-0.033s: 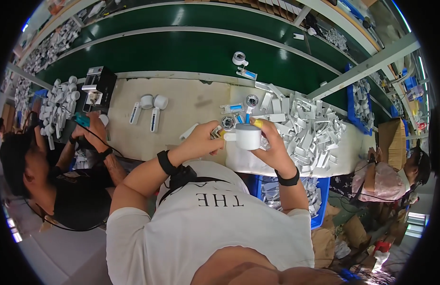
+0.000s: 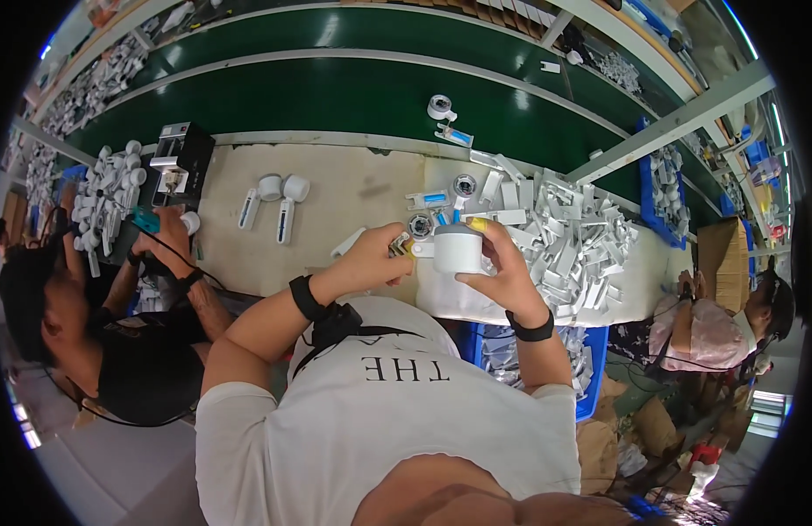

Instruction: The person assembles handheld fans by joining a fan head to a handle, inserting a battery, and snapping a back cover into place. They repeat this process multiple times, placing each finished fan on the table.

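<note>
My right hand [image 2: 502,276] wraps its fingers around a white round cup part [image 2: 457,248], held above the table [image 2: 353,188], top pointing away. My left hand [image 2: 371,259] pinches a small piece [image 2: 400,248] beside it.

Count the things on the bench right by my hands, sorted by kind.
White round housing, held in the right hand: 1
White handled units lying together on the bench: 2
Tape roll: 1
Total: 4

A heap of white plastic parts [image 2: 573,241] lies near two white handled pieces [image 2: 273,202] on the bench.
</note>
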`<state>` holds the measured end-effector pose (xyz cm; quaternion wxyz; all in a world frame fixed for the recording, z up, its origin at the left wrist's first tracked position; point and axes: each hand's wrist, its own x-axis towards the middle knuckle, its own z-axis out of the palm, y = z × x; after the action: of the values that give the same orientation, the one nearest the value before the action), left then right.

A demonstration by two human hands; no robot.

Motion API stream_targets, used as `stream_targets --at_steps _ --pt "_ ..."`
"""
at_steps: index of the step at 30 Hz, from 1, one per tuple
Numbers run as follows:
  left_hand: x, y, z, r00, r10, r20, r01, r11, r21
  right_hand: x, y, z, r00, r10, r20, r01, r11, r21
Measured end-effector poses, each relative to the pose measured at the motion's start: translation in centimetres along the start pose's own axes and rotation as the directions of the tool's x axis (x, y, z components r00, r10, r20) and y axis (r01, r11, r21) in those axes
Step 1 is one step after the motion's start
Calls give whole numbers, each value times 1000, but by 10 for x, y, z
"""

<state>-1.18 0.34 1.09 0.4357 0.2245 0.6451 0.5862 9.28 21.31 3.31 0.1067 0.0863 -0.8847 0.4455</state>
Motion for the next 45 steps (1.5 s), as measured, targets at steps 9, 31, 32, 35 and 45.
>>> stream_targets --at_steps 9,31,32,35,45 --pt "-1 -22 10 966 238 106 -249 726 641 18 -5 -5 951 83 297 -120 986 111" --pt "13 -45 -31 995 -24 -94 -26 867 -498 -119 151 70 863 408 -298 -497 582 -643" --pt "16 -46 -31 999 -36 -7 28 862 -506 -124 165 71 874 427 -233 -461 573 -677" --pt "18 -44 -26 998 -52 -34 26 845 -534 -130 189 73 885 446 -133 -400 583 -707" --pt "19 -38 -18 994 -28 -110 -38 830 -557 -116 191 68 935 285 -210 -352 696 -626"
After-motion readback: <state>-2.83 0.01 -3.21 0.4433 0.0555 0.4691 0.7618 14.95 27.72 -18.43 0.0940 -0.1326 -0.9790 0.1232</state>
